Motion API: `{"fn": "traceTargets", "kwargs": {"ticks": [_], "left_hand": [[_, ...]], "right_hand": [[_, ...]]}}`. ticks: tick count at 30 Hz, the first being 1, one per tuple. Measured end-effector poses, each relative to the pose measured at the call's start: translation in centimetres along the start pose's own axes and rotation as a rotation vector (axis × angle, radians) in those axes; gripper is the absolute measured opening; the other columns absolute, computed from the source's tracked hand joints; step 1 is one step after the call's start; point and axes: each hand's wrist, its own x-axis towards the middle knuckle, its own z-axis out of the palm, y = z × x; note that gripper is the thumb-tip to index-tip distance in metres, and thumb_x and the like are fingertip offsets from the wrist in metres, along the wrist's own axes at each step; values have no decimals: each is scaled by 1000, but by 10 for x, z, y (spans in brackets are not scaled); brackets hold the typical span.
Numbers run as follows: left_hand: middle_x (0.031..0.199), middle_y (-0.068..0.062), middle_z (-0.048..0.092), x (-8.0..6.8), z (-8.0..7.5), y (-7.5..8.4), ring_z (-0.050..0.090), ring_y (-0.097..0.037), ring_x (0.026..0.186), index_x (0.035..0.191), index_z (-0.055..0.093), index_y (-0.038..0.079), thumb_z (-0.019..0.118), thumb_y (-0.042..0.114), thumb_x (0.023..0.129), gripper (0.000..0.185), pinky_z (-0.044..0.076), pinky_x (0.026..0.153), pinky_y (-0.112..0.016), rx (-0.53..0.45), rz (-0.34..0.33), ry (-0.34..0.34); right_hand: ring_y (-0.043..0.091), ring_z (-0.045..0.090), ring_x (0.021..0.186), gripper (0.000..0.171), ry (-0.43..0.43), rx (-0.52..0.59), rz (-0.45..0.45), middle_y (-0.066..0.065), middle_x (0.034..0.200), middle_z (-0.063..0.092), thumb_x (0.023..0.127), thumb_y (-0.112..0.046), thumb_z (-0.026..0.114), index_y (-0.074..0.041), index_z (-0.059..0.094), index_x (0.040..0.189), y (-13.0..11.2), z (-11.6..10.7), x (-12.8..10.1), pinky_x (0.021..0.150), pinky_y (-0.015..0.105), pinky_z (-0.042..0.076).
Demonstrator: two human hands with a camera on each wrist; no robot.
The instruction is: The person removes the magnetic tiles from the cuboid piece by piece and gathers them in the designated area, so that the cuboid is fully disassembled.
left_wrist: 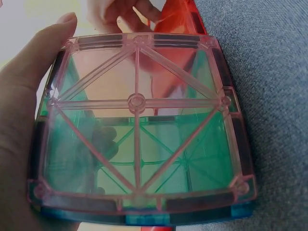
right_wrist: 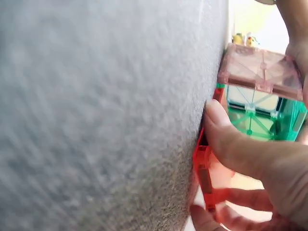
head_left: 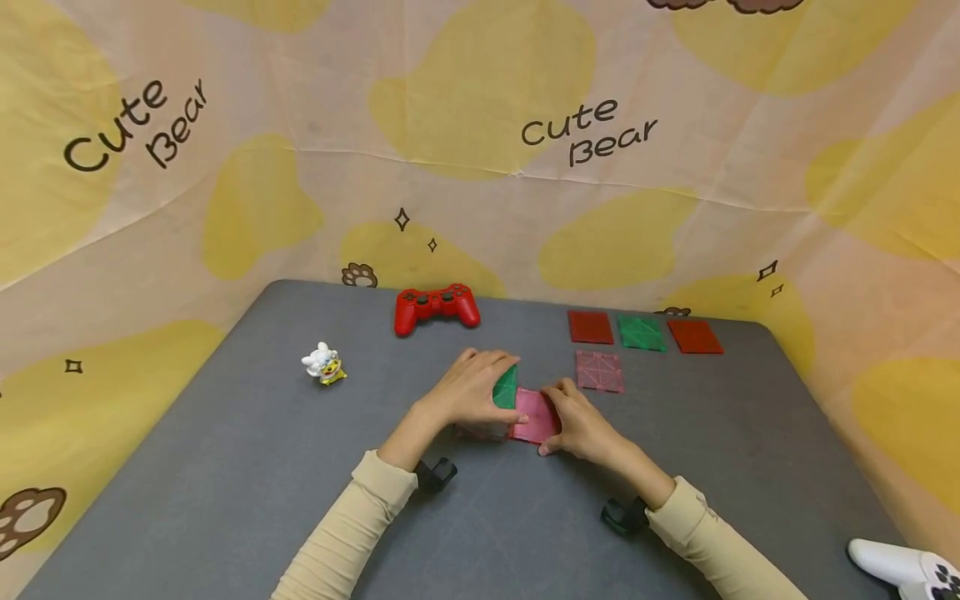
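Cream sleeves led from the near edge of the worktop (head_left: 225,467) to two hands meeting at its middle. Fingers of the left hand (head_left: 468,387) curled over the top of a green tile (head_left: 507,387) that stood on edge, gripping it, with a pale pink tile (left_wrist: 137,120) upright against the palm (seen close in the left wrist view). Touching that green tile, a pink tile (head_left: 534,414) was pinched by the right hand (head_left: 581,425), thumb on its near edge. Toward the far right corner lay a pink square (head_left: 598,370) and a row of three tiles (head_left: 643,331). A red game controller (head_left: 437,307) sat at the far edge, a small toy figure (head_left: 323,364) further left.
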Motion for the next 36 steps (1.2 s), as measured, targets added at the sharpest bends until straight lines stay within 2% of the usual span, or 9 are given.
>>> {"fn": "traceTargets", "kwargs": {"ticks": [4, 10, 14, 17, 23, 26, 28, 30, 36], "left_hand": [[130, -7, 53, 1, 0, 0, 49, -20, 118, 133, 48, 9, 64, 64, 69, 86, 33, 98, -42, 5, -5, -5], [131, -7, 52, 0, 0, 0, 49, -21, 120, 134, 47, 9, 63, 66, 69, 88, 33, 98, -41, 5, 0, -14], [132, -6, 51, 0, 1, 0, 49, -21, 120, 134, 47, 9, 63, 66, 69, 88, 33, 98, -41, 3, -2, -18], [132, -6, 51, 0, 1, -1, 48, -20, 119, 134, 46, 9, 63, 66, 69, 88, 33, 98, -41, 2, -8, -17], [132, -5, 51, 0, 2, -1, 48, -19, 120, 134, 46, 9, 62, 67, 68, 89, 32, 98, -40, 1, -6, -20], [132, -5, 51, 0, 2, -1, 48, -19, 120, 134, 46, 10, 62, 68, 68, 89, 32, 98, -40, 1, -4, -22], [132, -5, 51, 0, 1, -1, 48, -19, 120, 134, 46, 11, 62, 68, 68, 89, 33, 98, -40, 1, -3, -18], [132, -5, 52, 0, 1, -2, 49, -19, 120, 134, 47, 11, 62, 68, 68, 89, 33, 97, -40, 0, 0, -12], [132, -6, 51, 0, 1, -3, 49, -19, 120, 134, 47, 10, 62, 68, 68, 89, 33, 97, -40, -8, 5, -8]], "right_hand": [[25, 53, 91, 73, 24, 23, 66, 16, 108, 46, 61, -15, 85, 2, 52, 124, -2, -4, -3, 82, 41, 47], [22, 55, 86, 62, 31, 118, 128, 12, 102, 58, 65, -8, 81, -7, 55, 122, 7, -14, -11, 74, 39, 48], [18, 56, 73, 53, -19, 367, 194, 14, 91, 61, 74, -5, 74, -4, 53, 122, 20, -24, -17, 61, 30, 49], [13, 57, 72, 51, -7, 580, 287, 14, 91, 60, 81, -6, 68, 3, 47, 126, 31, -37, -21, 61, 25, 50], [2, 62, 74, 61, 141, 947, 432, -10, 86, 63, 88, -13, 61, 12, 33, 135, 56, -63, -31, 69, 20, 53], [3, 64, 73, 38, 249, 1151, 456, -13, 82, 66, 88, -12, 60, -4, 55, 125, 69, -73, -37, 68, 20, 53], [5, 66, 71, 20, 329, 1257, 481, -11, 82, 68, 87, -11, 60, -16, 68, 105, 77, -79, -40, 67, 20, 53], [5, 67, 68, 19, 414, 1331, 514, -9, 79, 68, 85, -9, 62, -25, 72, 81, 83, -85, -42, 64, 20, 53], [6, 67, 67, 18, 549, 1388, 588, -8, 76, 68, 81, -7, 66, -21, 75, 75, 105, -98, -43, 61, 21, 53]]}}
